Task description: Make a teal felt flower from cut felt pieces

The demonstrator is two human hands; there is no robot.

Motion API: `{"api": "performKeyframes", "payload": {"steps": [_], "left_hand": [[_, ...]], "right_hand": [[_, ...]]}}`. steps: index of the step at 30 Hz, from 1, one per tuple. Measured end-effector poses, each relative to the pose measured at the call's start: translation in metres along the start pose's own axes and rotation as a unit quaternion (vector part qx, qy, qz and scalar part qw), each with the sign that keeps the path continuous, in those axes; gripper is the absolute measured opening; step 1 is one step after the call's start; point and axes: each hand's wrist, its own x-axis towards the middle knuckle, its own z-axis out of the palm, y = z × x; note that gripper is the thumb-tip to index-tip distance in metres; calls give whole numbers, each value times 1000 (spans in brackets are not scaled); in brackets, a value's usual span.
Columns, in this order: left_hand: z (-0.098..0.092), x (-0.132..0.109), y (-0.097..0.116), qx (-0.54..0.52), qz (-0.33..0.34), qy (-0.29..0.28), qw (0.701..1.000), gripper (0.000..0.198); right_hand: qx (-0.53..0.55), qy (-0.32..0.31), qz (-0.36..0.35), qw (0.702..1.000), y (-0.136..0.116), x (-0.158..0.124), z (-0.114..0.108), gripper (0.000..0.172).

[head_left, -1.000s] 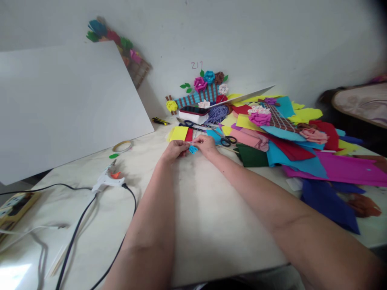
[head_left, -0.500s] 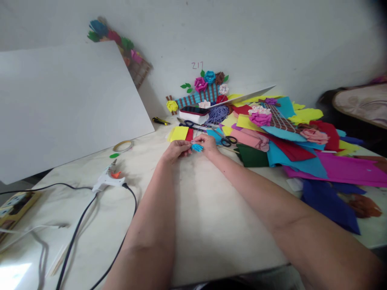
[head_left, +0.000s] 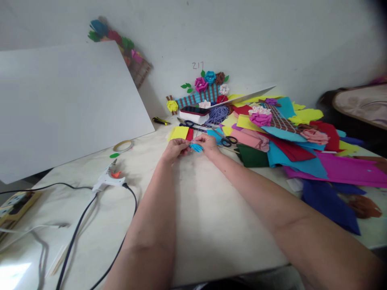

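A small bunch of bright blue strips (head_left: 196, 148), like a little tassel, hangs between my two hands above the table. My left hand (head_left: 177, 149) is closed in a pinch at the left of its top. From the other side my right hand (head_left: 206, 143) pinches the top too, its fingers bent. A thin pale thread-like piece seems to run between the fingertips, too small to make out clearly. Just beyond the hands lie a yellow paper piece (head_left: 179, 133) and a red one (head_left: 190, 135). Black-handled scissors (head_left: 229, 140) rest to the right of my right hand.
A white glue gun (head_left: 109, 179) with black cords lies at the left, near a tape roll (head_left: 123, 146). Coloured papers (head_left: 302, 157) heap on the right. At the back are a phone (head_left: 194, 110) on a white box, purple yarn (head_left: 219, 114) and a cutter (head_left: 161, 121).
Both hands keep their pinch on the blue tassel-like bunch. The left fingers have shifted slightly, and the bunch has moved a little to the left.
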Motion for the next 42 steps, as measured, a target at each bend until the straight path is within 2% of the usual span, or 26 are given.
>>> {"api": "performKeyframes", "payload": {"steps": [6, 19, 27, 36, 39, 42], "left_hand": [[-1, 1, -1, -2, 10, 10, 1000, 25], [-4, 2, -2, -50, 8, 44, 998, 21], [-8, 3, -5, -87, 17, 60, 994, 19], [-10, 1, -3, -137, 33, 98, 985, 17], [-8, 1, -2, -132, 29, 97, 986, 17], [-5, 2, -2, -131, 30, 73, 988, 17]], "right_hand": [[26, 17, 57, 998, -4, -3, 3, 18], [36, 3, 105, 994, -16, -9, 2, 18], [96, 4, 148, 984, -15, -9, 0, 15], [105, -7, 169, 980, -16, -11, 0, 17], [102, -12, 166, 981, -15, -10, 0, 20], [105, -18, 178, 978, -15, -9, 0, 21]]}}
